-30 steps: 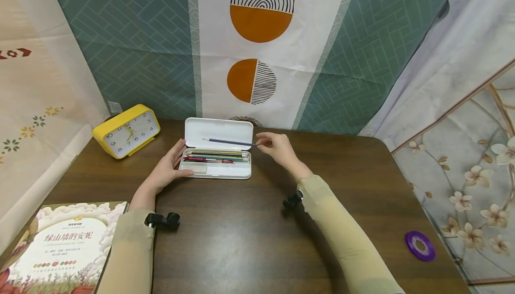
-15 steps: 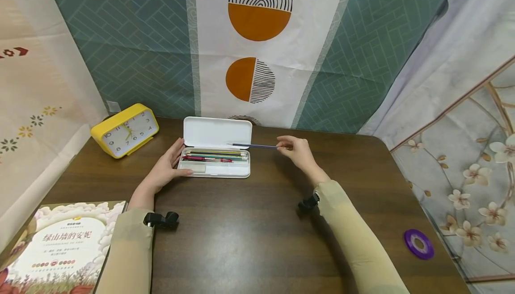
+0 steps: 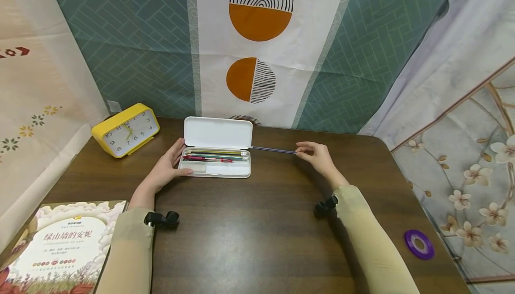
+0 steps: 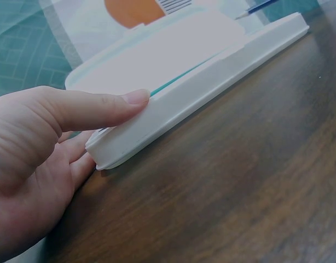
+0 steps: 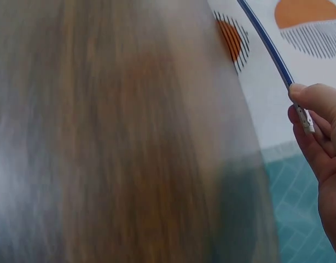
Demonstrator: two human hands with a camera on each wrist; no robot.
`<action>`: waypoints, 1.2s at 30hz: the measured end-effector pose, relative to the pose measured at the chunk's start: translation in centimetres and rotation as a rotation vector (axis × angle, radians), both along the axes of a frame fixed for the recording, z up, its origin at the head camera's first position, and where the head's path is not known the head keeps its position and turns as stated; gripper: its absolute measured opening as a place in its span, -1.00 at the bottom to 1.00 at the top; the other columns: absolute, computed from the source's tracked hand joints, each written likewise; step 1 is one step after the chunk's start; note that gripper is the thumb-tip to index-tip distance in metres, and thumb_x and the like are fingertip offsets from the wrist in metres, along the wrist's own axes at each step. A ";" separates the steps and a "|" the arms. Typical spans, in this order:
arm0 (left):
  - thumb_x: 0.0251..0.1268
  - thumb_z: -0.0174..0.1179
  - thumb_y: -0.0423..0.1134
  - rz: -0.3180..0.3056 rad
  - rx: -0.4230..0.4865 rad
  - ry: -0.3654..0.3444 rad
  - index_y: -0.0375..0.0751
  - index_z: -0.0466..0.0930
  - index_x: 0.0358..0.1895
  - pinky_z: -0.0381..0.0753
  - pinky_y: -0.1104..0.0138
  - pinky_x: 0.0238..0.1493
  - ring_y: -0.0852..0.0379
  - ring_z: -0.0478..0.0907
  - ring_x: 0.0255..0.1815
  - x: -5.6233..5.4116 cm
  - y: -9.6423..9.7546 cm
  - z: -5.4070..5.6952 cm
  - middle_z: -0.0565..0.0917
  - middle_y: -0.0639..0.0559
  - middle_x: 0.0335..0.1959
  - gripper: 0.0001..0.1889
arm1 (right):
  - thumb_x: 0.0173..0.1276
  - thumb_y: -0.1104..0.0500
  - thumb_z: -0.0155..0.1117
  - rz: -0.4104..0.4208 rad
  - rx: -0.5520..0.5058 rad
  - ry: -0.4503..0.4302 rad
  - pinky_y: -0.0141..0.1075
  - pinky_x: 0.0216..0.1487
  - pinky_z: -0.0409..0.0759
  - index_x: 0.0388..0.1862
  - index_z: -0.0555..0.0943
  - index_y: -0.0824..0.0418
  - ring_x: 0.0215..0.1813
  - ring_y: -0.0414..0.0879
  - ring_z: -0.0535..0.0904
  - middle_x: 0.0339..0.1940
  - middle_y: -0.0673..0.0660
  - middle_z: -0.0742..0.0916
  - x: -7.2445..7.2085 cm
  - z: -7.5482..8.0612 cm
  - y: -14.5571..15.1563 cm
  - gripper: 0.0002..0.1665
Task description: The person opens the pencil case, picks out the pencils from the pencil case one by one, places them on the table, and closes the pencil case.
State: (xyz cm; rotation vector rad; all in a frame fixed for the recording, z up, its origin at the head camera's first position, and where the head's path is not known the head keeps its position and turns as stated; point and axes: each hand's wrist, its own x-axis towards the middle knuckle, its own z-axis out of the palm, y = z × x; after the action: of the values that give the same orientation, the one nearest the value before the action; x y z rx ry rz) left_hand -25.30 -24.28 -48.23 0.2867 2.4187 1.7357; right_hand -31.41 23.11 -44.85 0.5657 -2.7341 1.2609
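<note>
A white pencil case (image 3: 227, 170) lies on the table with its lid tipped back. Several pencils (image 3: 217, 153), a red pen (image 3: 207, 159) and a pale eraser (image 3: 197, 168) lie inside. My left hand (image 3: 166, 167) holds the case at its left end, thumb over the front edge and fingers along the side, as the left wrist view (image 4: 53, 142) also shows. Between thumb and fingers, my right hand (image 3: 319, 157) pinches a blue pencil (image 3: 273, 150) near its eraser end. That pencil points left, its tip by the right end of the case.
Behind the case's left end stands a yellow alarm clock (image 3: 128, 133). A book (image 3: 66, 245) lies at the front left. On the right of the table (image 3: 249, 231) is a purple ring-shaped roll (image 3: 419, 244). Cloth hangs along the back edge.
My right hand has moved right with the blue pencil, drawing it from in front of the lid to beyond the case's right end. The left hand and case have stayed put.
</note>
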 end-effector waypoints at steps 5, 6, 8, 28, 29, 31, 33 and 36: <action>0.11 0.42 -0.34 0.003 -0.004 -0.003 -0.14 -0.34 0.59 -0.07 0.12 0.54 -0.05 -0.18 0.63 0.1 0.0 0.1 -0.19 -0.04 0.63 0.17 | 0.31 0.30 0.33 -0.009 0.022 -0.039 -0.21 -0.01 0.67 0.11 0.61 0.40 -0.03 0.13 0.70 -0.17 0.27 0.79 -0.1 -0.4 1.4 -0.61; 0.11 0.42 -0.34 0.003 -0.003 -0.004 -0.13 -0.34 0.60 -0.07 0.10 0.54 -0.05 -0.18 0.63 0.1 0.0 0.1 -0.19 -0.04 0.63 0.17 | 0.32 0.30 0.33 -0.008 0.027 -0.045 -0.25 -0.03 0.67 0.11 0.61 0.40 -0.03 0.13 0.70 -0.17 0.27 0.79 -0.2 -0.5 1.6 -0.61; 0.11 0.42 -0.33 0.003 0.001 -0.007 -0.12 -0.34 0.60 -0.07 0.06 0.54 -0.05 -0.18 0.63 0.2 0.1 0.2 -0.19 -0.03 0.63 0.17 | 0.32 0.30 0.32 -0.006 0.034 -0.055 -0.31 -0.05 0.67 0.11 0.61 0.40 -0.03 0.13 0.70 -0.16 0.28 0.79 -0.2 -0.6 2.0 -0.61; 0.11 0.41 -0.36 -0.006 0.021 0.006 -0.14 -0.34 0.59 -0.04 0.12 0.56 -0.07 -0.19 0.63 0.0 0.2 0.1 -0.20 -0.06 0.63 0.16 | 0.33 0.26 0.32 0.018 0.069 -0.140 -0.34 -0.02 0.67 0.09 0.63 0.37 -0.04 0.11 0.72 -0.15 0.25 0.79 -0.5 -1.9 3.2 -0.64; 0.11 0.42 -0.36 -0.006 0.021 0.007 -0.14 -0.34 0.59 -0.05 0.08 0.55 -0.08 -0.19 0.63 0.0 0.2 0.1 -0.20 -0.06 0.63 0.17 | 0.33 0.26 0.32 0.023 0.070 -0.139 -0.31 -0.01 0.67 0.08 0.63 0.37 -0.05 0.10 0.72 -0.15 0.25 0.79 -0.5 -1.9 3.3 -0.64; 0.11 0.41 -0.36 -0.006 0.022 0.007 -0.15 -0.34 0.59 -0.05 0.04 0.55 -0.09 -0.19 0.62 0.0 0.2 0.1 -0.20 -0.08 0.63 0.16 | 0.34 0.26 0.32 0.031 0.079 -0.137 -0.24 0.01 0.68 0.09 0.63 0.37 -0.05 0.10 0.72 -0.15 0.24 0.79 -0.5 -2.0 3.3 -0.64; 0.11 0.42 -0.36 -0.002 0.020 0.004 -0.14 -0.34 0.59 -0.06 0.02 0.54 -0.10 -0.18 0.62 0.1 0.3 0.1 -0.19 -0.08 0.63 0.16 | 0.33 0.27 0.32 0.036 0.084 -0.134 -0.15 0.04 0.67 0.08 0.63 0.38 -0.06 0.10 0.72 -0.17 0.24 0.79 -0.5 -2.1 3.3 -0.64; 0.11 0.41 -0.38 -0.002 0.025 0.003 -0.15 -0.35 0.59 -0.07 -0.02 0.54 -0.11 -0.19 0.62 0.1 0.3 0.2 -0.20 -0.10 0.63 0.17 | 0.33 0.29 0.32 0.050 0.101 -0.123 -0.07 0.07 0.66 0.08 0.63 0.40 -0.06 0.11 0.71 -0.18 0.24 0.79 -0.6 -2.1 3.2 -0.64</action>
State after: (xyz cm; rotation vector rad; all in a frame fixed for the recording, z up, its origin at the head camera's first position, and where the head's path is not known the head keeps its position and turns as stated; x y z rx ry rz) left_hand -25.15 -24.02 -48.06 0.2951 2.3992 1.7675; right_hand -31.96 26.30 -46.91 0.5885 -2.9160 1.2126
